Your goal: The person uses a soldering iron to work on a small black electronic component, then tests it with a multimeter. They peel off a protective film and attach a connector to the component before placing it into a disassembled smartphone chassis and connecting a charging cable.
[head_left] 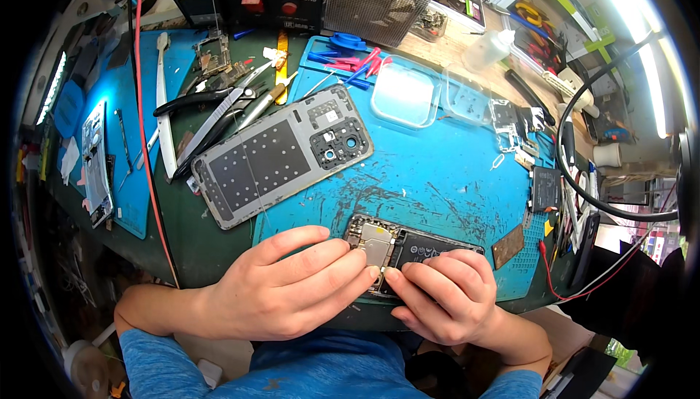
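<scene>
An opened phone [377,237] lies on the blue mat near its front edge, its circuit board and black battery [426,244] bare. Over the board side, my left hand [302,282] has its fingers bent and drawn together, the tips at the phone's inner parts. My right hand [452,293] is closed beside the battery, its thumb and index finger brought together near the phone's middle. Whatever either pinch holds is too small or hidden to name. Farther off, a grey phone frame [266,158] with camera openings lies tilted across the mat.
Pliers [197,101], a white brush [165,100] and tweezers lie to the left. A clear plastic box [405,93] stands behind, near blue and pink plastic pieces [368,62]. A black cable loops at right. A red wire [140,85] hangs at left.
</scene>
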`<state>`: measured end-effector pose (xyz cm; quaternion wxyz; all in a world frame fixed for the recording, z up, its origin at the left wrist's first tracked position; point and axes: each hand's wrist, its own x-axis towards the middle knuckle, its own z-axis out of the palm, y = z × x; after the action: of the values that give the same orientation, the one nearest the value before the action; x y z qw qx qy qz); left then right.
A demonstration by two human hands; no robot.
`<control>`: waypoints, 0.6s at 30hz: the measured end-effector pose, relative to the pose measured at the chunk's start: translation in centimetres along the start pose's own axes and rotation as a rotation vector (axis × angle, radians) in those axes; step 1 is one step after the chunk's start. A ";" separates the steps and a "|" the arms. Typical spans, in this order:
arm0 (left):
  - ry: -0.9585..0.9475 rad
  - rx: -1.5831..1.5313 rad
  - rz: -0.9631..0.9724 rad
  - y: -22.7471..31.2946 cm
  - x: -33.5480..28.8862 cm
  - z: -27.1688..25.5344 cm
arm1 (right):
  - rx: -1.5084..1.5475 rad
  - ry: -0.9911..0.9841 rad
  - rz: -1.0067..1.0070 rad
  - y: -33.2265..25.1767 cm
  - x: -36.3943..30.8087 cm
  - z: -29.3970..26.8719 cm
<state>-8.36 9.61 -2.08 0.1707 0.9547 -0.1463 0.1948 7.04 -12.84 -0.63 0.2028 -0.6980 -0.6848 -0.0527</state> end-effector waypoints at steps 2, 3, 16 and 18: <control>0.000 -0.002 0.004 -0.1 0.0 0.0 | -0.002 -0.001 0.005 -0.1 0.0 0.0; 0.002 -0.003 0.006 -0.1 0.0 0.0 | -0.004 0.001 0.004 -0.1 0.0 0.0; -0.024 0.044 0.019 0.1 0.0 -0.1 | -0.021 0.025 -0.022 0.0 0.0 0.2; -0.025 0.047 0.013 0.2 0.1 -0.1 | -0.027 0.025 -0.029 0.1 0.0 0.2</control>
<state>-8.39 9.47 -1.95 0.1449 0.9599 -0.1499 0.1873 7.06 -12.78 -0.84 0.2013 -0.6899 -0.6914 -0.0737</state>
